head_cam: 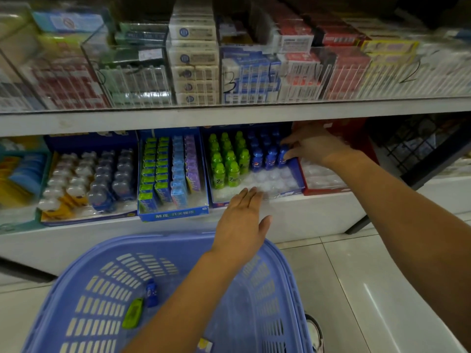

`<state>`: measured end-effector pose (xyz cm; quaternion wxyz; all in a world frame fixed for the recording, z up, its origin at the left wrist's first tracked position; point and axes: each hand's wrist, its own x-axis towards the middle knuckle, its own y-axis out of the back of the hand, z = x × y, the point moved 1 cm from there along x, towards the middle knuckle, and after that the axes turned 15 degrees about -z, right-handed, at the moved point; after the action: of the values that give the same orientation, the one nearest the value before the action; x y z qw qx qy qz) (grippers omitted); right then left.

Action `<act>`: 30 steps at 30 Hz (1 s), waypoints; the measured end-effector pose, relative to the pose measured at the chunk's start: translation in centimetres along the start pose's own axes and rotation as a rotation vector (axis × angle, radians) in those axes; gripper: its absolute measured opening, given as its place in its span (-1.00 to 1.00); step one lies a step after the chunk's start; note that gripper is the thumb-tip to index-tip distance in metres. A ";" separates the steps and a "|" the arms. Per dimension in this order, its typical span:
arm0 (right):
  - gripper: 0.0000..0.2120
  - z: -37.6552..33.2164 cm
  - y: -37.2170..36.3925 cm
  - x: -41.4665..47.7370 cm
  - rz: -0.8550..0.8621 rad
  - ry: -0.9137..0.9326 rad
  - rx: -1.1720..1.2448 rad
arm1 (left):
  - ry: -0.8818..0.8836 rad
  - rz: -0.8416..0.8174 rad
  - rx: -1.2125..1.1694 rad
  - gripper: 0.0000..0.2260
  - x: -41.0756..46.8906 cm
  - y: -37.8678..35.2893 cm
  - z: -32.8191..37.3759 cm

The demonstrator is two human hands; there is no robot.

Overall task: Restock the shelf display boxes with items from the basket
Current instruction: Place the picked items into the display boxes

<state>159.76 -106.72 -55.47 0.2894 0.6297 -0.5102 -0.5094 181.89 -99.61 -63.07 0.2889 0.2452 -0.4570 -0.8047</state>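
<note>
**Desk:** What is the right hand doing?

**Photographer:** It reaches under the upper shelf and pinches a small blue bottle between thumb and fingertips. The bottle is at the right end of the front blue row in the blue display box. The hand is apparently seating it in the clear tray.

**Desk:** And the left hand?

**Photographer:** Flat, fingers straight, holding nothing. Its fingertips rest at the tray's front edge, likely to steady the box.

**Desk:** Is there more to stock?

**Photographer:** Empty wells lie ahead of the blue row, beside the green bottles. In the lavender basket below lie a spare blue bottle and a green packet.
</note>
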 end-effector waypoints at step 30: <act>-0.69 -13.6 -41.7 -10.7 -0.925 0.521 -0.512 | 0.351 -0.887 0.245 -0.62 -17.4 -16.5 -17.4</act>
<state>187.44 -85.78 -84.38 0.2958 0.8012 0.0447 -0.5182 201.81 -91.09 -83.35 -0.0397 0.5802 -0.3441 -0.7371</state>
